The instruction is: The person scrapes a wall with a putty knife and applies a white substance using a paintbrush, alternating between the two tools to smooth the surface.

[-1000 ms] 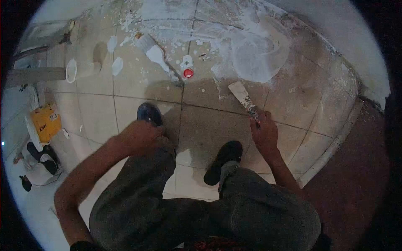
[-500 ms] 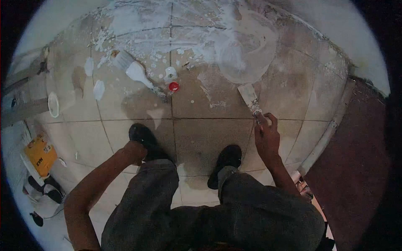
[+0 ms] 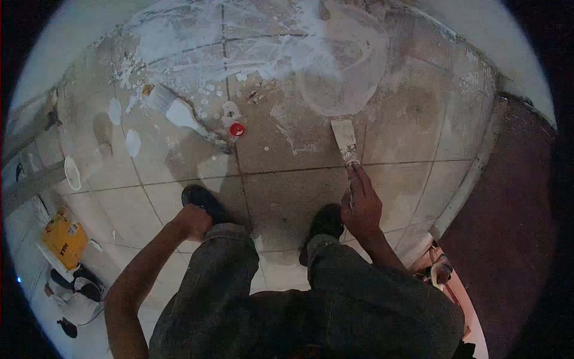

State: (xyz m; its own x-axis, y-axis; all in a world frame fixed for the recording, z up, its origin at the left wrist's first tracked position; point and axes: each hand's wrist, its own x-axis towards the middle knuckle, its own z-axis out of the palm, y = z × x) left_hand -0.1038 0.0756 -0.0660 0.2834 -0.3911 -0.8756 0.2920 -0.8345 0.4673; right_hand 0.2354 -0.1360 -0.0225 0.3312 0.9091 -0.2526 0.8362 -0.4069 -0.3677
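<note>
Putty knife (image 3: 345, 139) in right hand (image 3: 360, 206), against white-smeared tiled floor (image 3: 287, 191)

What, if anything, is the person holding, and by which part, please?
The right hand grips a scraper by its handle, blade on the tiled floor. The left hand rests at the knee, apparently holding nothing.

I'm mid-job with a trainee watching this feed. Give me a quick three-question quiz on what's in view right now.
1. True or false: the right hand grips the scraper, blade pointing away from the person.
2. The red cap lies nearest to: A) the paintbrush B) the scraper C) the right hand.
3. Fill in: the left hand rests beside a dark ____.
Key: 1 true; 2 A; 3 shoe.
</note>
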